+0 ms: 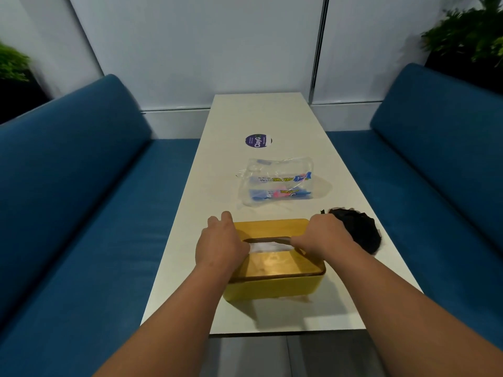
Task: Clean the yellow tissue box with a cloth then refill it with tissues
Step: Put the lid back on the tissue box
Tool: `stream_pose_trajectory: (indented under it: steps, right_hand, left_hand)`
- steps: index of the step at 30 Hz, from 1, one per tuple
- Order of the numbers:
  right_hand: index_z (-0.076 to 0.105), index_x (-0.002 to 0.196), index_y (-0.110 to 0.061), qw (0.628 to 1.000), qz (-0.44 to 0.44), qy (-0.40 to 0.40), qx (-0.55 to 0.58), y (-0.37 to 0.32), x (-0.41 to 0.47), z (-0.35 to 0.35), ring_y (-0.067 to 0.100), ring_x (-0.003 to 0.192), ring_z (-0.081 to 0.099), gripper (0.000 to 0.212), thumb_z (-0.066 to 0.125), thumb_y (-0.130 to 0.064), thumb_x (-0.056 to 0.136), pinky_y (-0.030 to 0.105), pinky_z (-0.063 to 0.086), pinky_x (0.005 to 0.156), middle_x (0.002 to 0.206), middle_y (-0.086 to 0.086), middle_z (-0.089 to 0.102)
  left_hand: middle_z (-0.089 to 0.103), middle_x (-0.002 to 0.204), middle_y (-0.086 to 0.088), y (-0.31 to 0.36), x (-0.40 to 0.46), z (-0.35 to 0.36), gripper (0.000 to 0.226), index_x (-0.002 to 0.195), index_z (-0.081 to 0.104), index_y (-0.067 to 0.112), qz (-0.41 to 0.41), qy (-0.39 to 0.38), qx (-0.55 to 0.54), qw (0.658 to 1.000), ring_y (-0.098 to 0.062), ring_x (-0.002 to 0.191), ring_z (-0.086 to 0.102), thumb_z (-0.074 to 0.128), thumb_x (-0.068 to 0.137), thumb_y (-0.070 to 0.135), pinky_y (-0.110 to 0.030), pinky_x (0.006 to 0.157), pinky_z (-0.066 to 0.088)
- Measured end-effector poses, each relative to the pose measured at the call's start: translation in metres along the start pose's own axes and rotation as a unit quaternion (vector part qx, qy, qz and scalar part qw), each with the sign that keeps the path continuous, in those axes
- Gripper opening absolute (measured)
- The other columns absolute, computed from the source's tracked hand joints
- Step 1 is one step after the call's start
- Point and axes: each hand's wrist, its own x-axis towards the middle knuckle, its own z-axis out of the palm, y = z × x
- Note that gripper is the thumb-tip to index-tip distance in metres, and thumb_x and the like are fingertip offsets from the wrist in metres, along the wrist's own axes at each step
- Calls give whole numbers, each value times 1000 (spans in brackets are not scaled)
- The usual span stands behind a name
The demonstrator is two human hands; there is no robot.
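Tissue [265, 246] risk: both hands' fingers [298, 242] curled at box [272, 288] slot; grip unclear. Hard pull could tear it.

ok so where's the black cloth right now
The black cloth lies on the white table, right of the yellow tissue box, just behind the right hand.

Soft, even overhead light leaves the scene rather dim and bluish. A glare patch shines on the yellow tissue box [275, 263] lid, and it casts a faint shadow on the near white table [272, 118]. Wide-angle distortion bows the edges; the far-left plant [12, 62] is blurred.
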Motion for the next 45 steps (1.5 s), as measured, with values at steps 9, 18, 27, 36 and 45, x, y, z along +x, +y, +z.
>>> stream_pose_trajectory:
  steps: [9,18,27,36,45]
  right_hand:
    - [49,71,-17,1000,-11,-17,-16,1,3,-2,11,63,52,42,64,-56,79,20,40,50,72,-1,54]
    - [49,69,-18,999,-23,-22,-16,1,3,-4,10,60,52,41,67,-54,76,20,37,47,71,-1,55]
    - [58,106,-16,999,-31,33,18,8,0,-4,19,86,59,51,64,-57,76,27,47,63,100,3,59]
    - [69,101,-33,971,-235,-21,46,1,1,10,14,120,36,33,68,-55,77,37,40,99,126,-8,48]
    - [65,105,-31,961,-272,22,47,-5,1,14,18,116,41,16,54,-37,95,38,37,98,125,-6,53]
  left_hand:
    - [50,116,-6,3,-3,0,54,128,38,21,19,0,36,999,-28,99,58,66,83,32,-33,74,51]
    - [60,106,-4,0,1,-2,52,121,43,19,38,-12,49,998,-24,89,58,70,78,29,-33,73,52]
    - [57,112,-1,-5,7,-2,48,123,49,24,84,-19,70,994,-23,100,54,66,81,38,-35,80,53]
    - [45,137,8,-7,18,-3,25,112,61,39,232,-110,79,963,-19,128,31,57,89,49,-41,104,30]
    - [44,136,8,-6,19,3,23,109,63,39,248,-106,81,959,-19,126,34,58,89,49,-43,102,30]
